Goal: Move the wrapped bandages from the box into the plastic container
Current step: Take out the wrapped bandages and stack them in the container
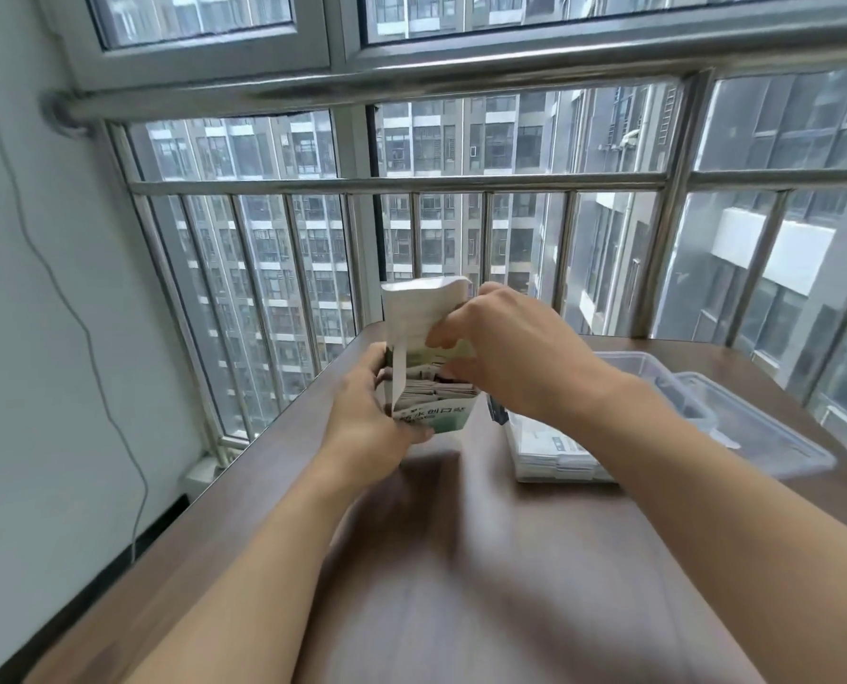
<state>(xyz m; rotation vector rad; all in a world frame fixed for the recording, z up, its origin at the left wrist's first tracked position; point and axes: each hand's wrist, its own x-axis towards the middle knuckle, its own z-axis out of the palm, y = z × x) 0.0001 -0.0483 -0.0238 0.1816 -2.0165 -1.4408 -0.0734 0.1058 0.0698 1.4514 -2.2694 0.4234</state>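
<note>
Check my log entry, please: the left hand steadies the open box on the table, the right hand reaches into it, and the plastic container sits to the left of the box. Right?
One thing is wrong. The container sits to the right of the box, not the left, as the head view shows. The rest stands: the left hand steadies the open box on the table and the right hand reaches into it.

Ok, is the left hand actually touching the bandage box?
Touching. The head view shows the left hand wrapped round the lower left side of the box, fingers curled against its front, no gap visible.

Brown table (461,560) (box (431,412), perhaps container (658,387))
</note>
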